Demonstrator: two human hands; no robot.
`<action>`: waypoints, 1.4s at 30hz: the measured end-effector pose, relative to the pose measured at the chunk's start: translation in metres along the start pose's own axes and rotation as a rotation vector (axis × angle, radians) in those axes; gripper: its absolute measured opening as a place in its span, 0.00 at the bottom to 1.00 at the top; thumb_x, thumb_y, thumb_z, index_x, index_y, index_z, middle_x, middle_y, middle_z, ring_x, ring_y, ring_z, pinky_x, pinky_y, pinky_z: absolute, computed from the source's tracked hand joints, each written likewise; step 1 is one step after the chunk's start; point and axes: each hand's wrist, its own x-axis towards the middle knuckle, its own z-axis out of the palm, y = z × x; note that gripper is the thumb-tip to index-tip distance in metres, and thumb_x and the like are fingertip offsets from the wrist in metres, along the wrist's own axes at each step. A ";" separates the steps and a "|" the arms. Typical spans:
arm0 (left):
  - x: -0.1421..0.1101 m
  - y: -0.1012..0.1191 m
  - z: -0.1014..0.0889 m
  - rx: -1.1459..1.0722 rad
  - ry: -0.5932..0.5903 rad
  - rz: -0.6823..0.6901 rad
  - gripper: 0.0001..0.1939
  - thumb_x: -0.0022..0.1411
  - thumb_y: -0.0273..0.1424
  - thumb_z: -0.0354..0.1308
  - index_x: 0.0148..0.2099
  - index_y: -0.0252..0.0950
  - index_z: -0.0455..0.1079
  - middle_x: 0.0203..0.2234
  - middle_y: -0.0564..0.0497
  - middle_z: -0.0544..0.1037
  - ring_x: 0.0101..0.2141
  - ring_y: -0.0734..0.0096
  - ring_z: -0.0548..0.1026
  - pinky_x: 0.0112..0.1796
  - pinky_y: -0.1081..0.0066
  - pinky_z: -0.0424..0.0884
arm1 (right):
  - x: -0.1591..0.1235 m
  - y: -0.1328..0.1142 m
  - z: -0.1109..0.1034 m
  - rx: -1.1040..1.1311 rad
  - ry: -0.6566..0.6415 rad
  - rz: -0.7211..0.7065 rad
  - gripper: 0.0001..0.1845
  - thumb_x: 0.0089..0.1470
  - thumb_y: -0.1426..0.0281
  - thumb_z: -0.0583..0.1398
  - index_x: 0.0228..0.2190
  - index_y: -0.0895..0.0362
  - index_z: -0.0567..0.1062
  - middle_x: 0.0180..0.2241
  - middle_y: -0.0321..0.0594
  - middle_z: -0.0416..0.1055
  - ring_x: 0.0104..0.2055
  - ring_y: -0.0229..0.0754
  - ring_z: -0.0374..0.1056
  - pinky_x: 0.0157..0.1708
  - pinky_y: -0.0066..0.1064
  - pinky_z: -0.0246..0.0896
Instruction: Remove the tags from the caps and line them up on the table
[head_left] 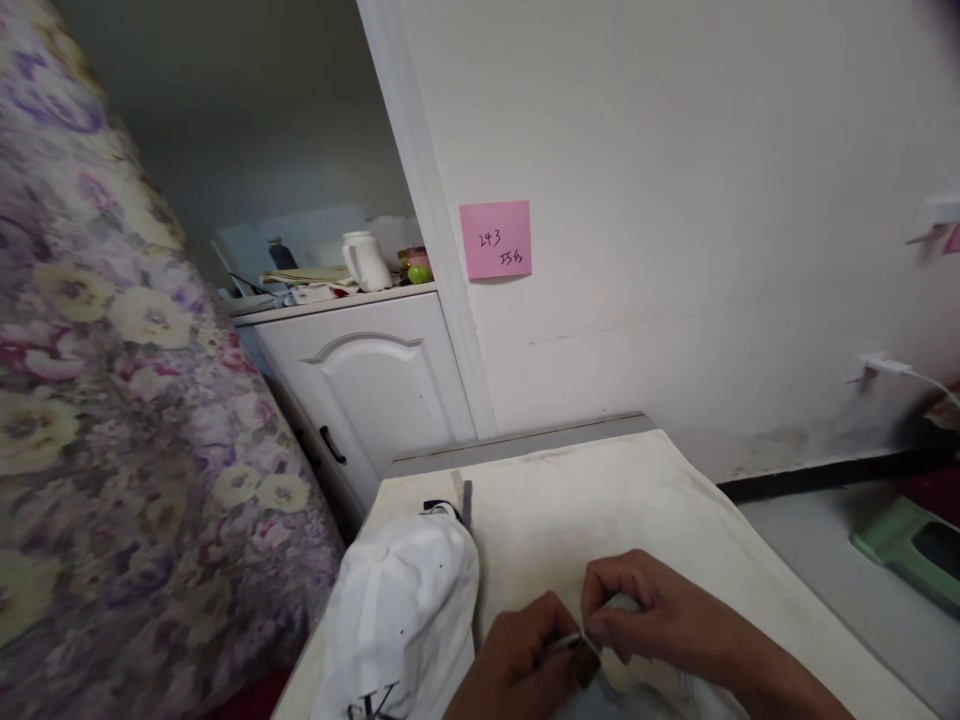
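Note:
Close together at the lower middle, my left hand (529, 655) and my right hand (637, 605) are both closed, fingertips almost meeting. Between them they pinch a thin pale strip of cloth, mostly covered by the fingers. A small brownish-gold piece (586, 662), perhaps a buckle, shows at the left fingertips. Light grey-white fabric (637, 700) lies under the hands, cut off by the bottom edge. Left of my left hand rests a white baseball cap (405, 610) with dark letters on its front. A dark strap end (467, 505) sticks out behind the cap.
The table has a cream cloth (570, 510) and stands against a white wall (675, 200) with a pink note (496, 240). A floral curtain (150, 400) hangs at left. Behind are a white cabinet (375, 390) and white jug (366, 262). A green object (911, 550) is at right.

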 end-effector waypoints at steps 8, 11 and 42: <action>-0.001 -0.003 0.001 0.033 0.029 -0.003 0.16 0.62 0.44 0.57 0.31 0.38 0.64 0.23 0.60 0.61 0.28 0.73 0.59 0.29 0.70 0.53 | 0.000 0.004 -0.004 0.056 -0.031 0.034 0.01 0.43 0.72 0.63 0.23 0.57 0.75 0.15 0.27 0.66 0.19 0.31 0.54 0.21 0.25 0.45; 0.000 -0.003 0.000 -0.033 0.009 0.020 0.14 0.61 0.42 0.58 0.31 0.38 0.64 0.23 0.60 0.61 0.27 0.73 0.58 0.28 0.70 0.52 | 0.000 0.002 -0.002 0.046 -0.017 0.037 0.01 0.42 0.72 0.63 0.23 0.57 0.75 0.15 0.27 0.66 0.19 0.31 0.54 0.20 0.25 0.46; -0.003 0.001 -0.002 -0.133 -0.067 0.058 0.10 0.60 0.37 0.61 0.31 0.37 0.68 0.26 0.57 0.68 0.30 0.73 0.63 0.32 0.71 0.58 | 0.001 0.005 0.007 0.213 -0.097 0.023 0.03 0.41 0.73 0.66 0.22 0.58 0.75 0.15 0.27 0.68 0.17 0.29 0.54 0.19 0.23 0.45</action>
